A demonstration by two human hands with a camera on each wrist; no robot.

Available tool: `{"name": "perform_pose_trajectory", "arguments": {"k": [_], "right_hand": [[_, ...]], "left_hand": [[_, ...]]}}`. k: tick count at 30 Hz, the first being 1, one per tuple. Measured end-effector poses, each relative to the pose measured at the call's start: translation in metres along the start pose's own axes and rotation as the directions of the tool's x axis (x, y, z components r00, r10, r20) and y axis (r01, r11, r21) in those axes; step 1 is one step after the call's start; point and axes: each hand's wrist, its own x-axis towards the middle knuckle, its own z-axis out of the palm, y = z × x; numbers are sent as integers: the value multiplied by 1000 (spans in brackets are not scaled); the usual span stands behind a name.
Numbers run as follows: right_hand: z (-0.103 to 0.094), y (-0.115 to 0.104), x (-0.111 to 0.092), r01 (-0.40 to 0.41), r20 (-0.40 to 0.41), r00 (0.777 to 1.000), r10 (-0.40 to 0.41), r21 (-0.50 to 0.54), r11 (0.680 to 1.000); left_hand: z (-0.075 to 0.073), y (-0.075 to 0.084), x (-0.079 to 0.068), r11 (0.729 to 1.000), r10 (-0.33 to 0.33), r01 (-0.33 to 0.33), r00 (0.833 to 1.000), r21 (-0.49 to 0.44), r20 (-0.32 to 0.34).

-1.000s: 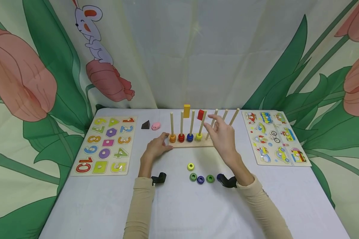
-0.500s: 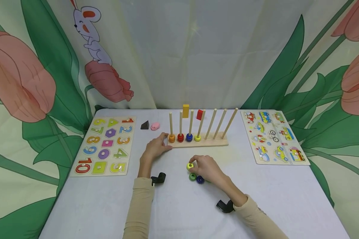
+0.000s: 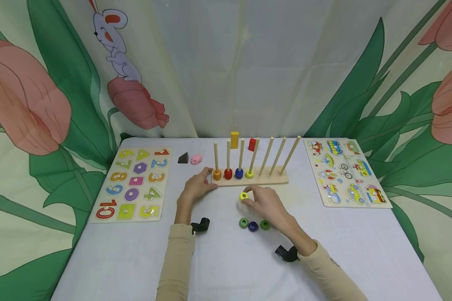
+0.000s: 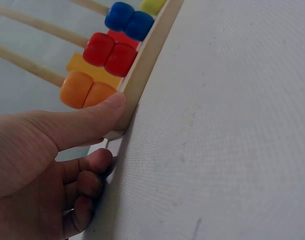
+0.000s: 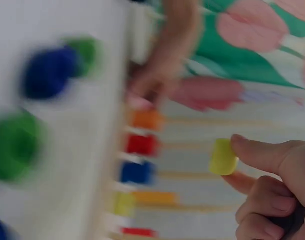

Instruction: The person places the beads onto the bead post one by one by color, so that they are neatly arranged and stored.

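A wooden peg rack [image 3: 271, 179] with a row of upright pegs stands mid-table. My left hand [image 3: 196, 184] grips its left end, the thumb along the front edge. Orange beads [image 4: 87, 91], red beads [image 4: 110, 54] and blue beads [image 4: 128, 21] sit two to a peg, and a yellow bead [image 3: 250, 174] sits on the fourth peg. Another yellow bead [image 5: 223, 157] is pinched between thumb and index finger of my right hand [image 3: 267, 205], in front of the rack. Below that hand lie two green beads [image 3: 243, 223] and a dark blue bead [image 3: 253, 226].
A number puzzle board [image 3: 132, 184] lies at left, a vehicle puzzle board [image 3: 346, 173] at right. Behind the rack are a yellow block [image 3: 234, 140] and a red block [image 3: 252, 144]. A dark wedge [image 3: 183, 158] and a pink toy [image 3: 196, 159] lie back left.
My right hand came down from the pegs to the loose beads, took the yellow bead, and lifts it toward the rack. My left hand stays on the rack's end.
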Motion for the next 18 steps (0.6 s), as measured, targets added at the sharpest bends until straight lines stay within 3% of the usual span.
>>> {"name": "perform_pose_trajectory", "arguments": {"k": [5, 10, 14, 18], "right_hand": [[-54, -10, 13, 43, -201, 979, -36, 33, 998], [-98, -23, 30, 83, -371, 925, -80, -9, 997], [-113, -30, 46, 90, -449, 887, -107, -58, 994], [-114, -31, 58, 49, -435, 898, -65, -47, 998]], "left_hand": [[0, 1, -1, 1000, -10, 10, 1000, 3, 6], [0, 1, -1, 1000, -8, 8, 1000, -4, 5], [0, 1, -1, 1000, -6, 6, 1000, -7, 6], [-1, 1, -1, 1000, -1, 1, 1000, -16, 9]]}}
